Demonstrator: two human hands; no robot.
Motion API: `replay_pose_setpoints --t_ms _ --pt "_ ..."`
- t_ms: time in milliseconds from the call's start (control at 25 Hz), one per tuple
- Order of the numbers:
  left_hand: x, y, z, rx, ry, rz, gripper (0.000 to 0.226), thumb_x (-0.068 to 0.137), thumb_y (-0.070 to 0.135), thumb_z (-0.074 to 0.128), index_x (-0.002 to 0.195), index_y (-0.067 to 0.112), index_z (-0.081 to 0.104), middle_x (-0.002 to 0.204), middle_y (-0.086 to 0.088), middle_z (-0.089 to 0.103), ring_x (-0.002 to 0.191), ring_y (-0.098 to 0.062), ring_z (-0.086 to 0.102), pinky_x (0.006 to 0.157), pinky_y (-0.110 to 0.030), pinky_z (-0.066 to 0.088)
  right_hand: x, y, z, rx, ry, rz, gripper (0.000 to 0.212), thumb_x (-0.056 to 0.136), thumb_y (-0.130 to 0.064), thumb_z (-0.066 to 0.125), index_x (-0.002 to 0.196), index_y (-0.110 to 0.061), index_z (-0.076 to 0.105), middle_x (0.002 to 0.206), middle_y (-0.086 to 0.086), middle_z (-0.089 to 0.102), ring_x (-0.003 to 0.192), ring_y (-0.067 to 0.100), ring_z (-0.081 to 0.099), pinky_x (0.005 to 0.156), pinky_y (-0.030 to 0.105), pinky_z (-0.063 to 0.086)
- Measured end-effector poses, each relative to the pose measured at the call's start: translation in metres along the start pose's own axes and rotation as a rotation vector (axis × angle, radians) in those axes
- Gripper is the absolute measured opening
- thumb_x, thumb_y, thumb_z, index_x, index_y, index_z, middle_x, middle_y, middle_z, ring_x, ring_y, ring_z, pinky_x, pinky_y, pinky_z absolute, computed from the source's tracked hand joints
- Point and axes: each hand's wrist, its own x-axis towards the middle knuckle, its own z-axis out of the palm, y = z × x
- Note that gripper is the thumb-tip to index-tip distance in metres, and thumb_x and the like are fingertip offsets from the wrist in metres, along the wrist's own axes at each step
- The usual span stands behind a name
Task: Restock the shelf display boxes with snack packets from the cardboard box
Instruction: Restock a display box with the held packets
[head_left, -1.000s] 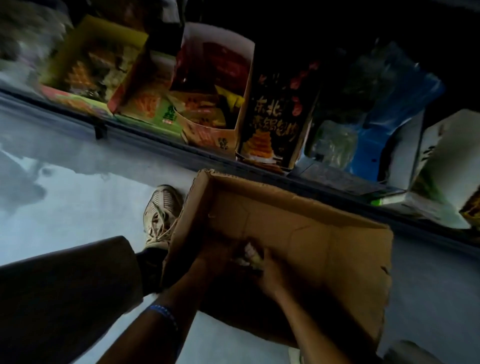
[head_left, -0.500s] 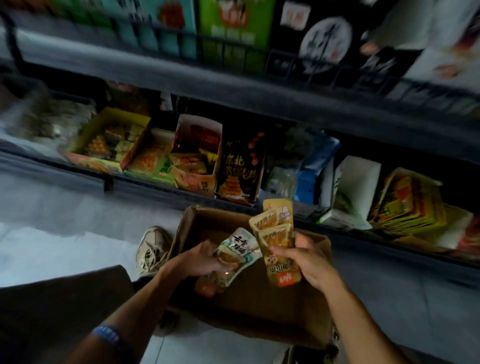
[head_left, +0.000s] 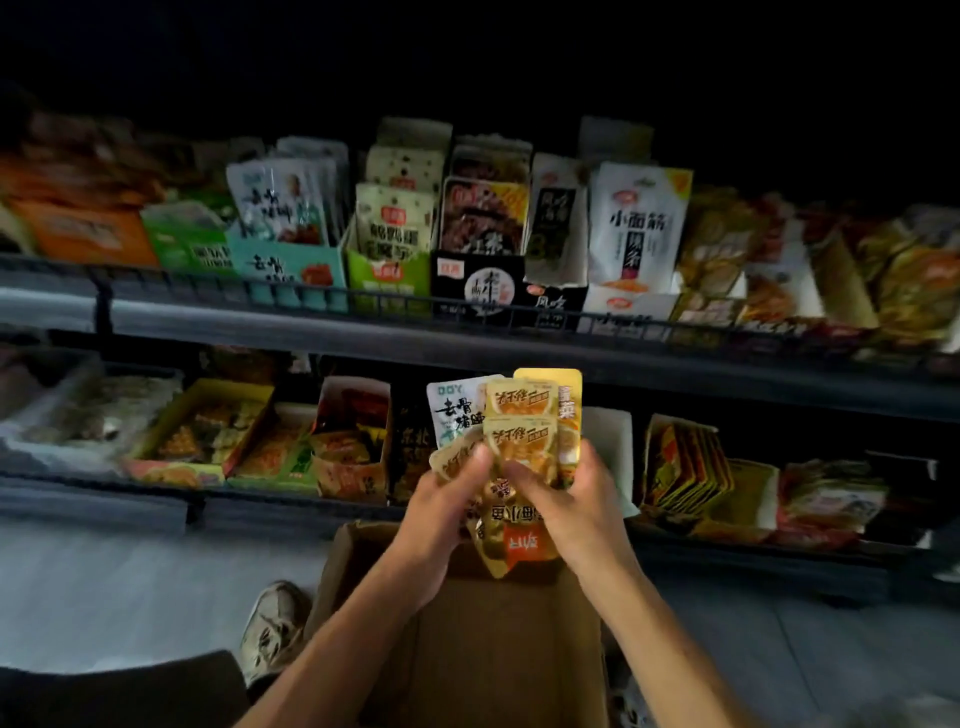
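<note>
Head view: left hand (head_left: 447, 499) and right hand (head_left: 576, 499) both pinch a fanned bunch of snack packets (head_left: 519, 436), fingers curled round it, above the open cardboard box (head_left: 467, 649), facing shelf display boxes (head_left: 353, 436).

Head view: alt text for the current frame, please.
Both hands, left and right, hold a fan of yellow and white snack packets above an open cardboard box on the floor. Behind stand two dim shelves lined with display boxes of snacks.
</note>
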Motion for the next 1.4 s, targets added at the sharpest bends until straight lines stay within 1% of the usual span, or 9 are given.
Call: replay_pose_setpoints --t_ms 320,440,560,760,1000,1120,1200,1320,1400 --pt "0.008 0.047 0.055 -0.149 0.046 0.086 0.028 0.087 0.015 0.068 0.113 0.008 0.066 0.102 -0.013 0.076 0.091 -0.03 0.074 0.066 -0.037 0.059 0.009 -0.052 -0.065 0.394 0.114 0.088 0.022 0.097 -0.026 0.057 0.099 -0.014 0.076 0.094 0.004 0.077 0.088 0.017 0.074 0.081 0.034 0.057" --pt "0.021 0.065 0.073 -0.234 0.105 0.087 0.021 0.087 0.01 0.068 0.109 0.009 0.067 0.095 -0.013 0.077 0.08 -0.029 0.075 0.07 -0.045 0.061 0.025 -0.072 -0.102 0.457 0.279 0.01 0.012 0.093 -0.023 0.065 0.099 -0.017 0.073 0.085 0.0 0.076 0.066 0.011 0.071 0.054 0.025 0.053" --pt "0.037 0.076 0.082 -0.237 0.122 0.101 0.019 0.087 0.01 0.068 0.105 0.009 0.067 0.088 -0.012 0.077 0.073 -0.027 0.075 0.069 -0.047 0.061 0.045 -0.092 -0.141 0.327 0.363 -0.187 0.007 0.091 -0.016 0.067 0.097 -0.017 0.072 0.074 -0.006 0.067 0.059 0.008 0.053 0.047 0.021 0.039" --pt "0.059 0.082 0.096 -0.189 0.111 0.101 0.019 0.082 0.014 0.07 0.1 0.009 0.068 0.088 -0.015 0.077 0.073 -0.029 0.075 0.077 -0.047 0.059 0.118 -0.125 -0.198 0.258 0.55 -0.394 0.01 0.098 -0.015 0.059 0.094 -0.024 0.064 0.092 -0.001 0.069 0.068 0.004 0.061 0.056 0.019 0.048" --pt "0.069 0.085 0.097 -0.167 0.116 0.108 0.02 0.081 0.016 0.071 0.099 0.009 0.069 0.09 -0.016 0.077 0.076 -0.031 0.075 0.081 -0.05 0.057 0.17 -0.113 -0.206 -0.517 0.514 -0.183 0.029 0.087 -0.03 0.073 0.111 -0.014 0.068 0.101 -0.003 0.063 0.09 0.016 0.062 0.075 0.03 0.049" --pt "0.069 0.086 0.094 -0.173 0.116 0.117 0.015 0.084 0.014 0.069 0.098 0.01 0.069 0.089 -0.014 0.077 0.075 -0.029 0.075 0.076 -0.046 0.058 0.142 -0.11 -0.188 -0.441 0.696 -0.344 0.019 0.091 -0.027 0.069 0.105 -0.017 0.06 0.091 -0.01 0.06 0.084 0.016 0.063 0.062 0.022 0.046" --pt "0.069 0.087 0.094 -0.174 0.124 0.132 0.01 0.087 0.013 0.068 0.096 0.011 0.07 0.086 -0.012 0.077 0.072 -0.027 0.075 0.071 -0.044 0.059 0.109 -0.103 -0.161 -0.302 0.506 -0.42 0.016 0.093 -0.035 0.063 0.099 -0.021 0.059 0.089 -0.009 0.062 0.079 0.014 0.065 0.061 0.018 0.048" --pt "0.068 0.088 0.099 -0.162 0.125 0.171 0.01 0.089 0.013 0.067 0.097 0.014 0.072 0.089 -0.01 0.077 0.074 -0.026 0.075 0.063 -0.039 0.061 0.064 -0.098 -0.112 -0.156 -0.172 -0.149 0.033 0.081 -0.045 0.075 0.107 -0.034 0.058 0.103 -0.011 0.071 0.091 0.002 0.068 0.082 0.024 0.055" --pt "0.065 0.091 0.1 -0.174 0.097 0.17 0.016 0.092 0.018 0.064 0.105 0.016 0.071 0.097 -0.007 0.077 0.086 -0.025 0.075 0.072 -0.039 0.059 0.063 -0.089 -0.099 -0.064 -0.208 -0.068 0.039 0.079 -0.029 0.081 0.114 -0.031 0.062 0.103 -0.008 0.074 0.096 0.008 0.07 0.087 0.031 0.056"
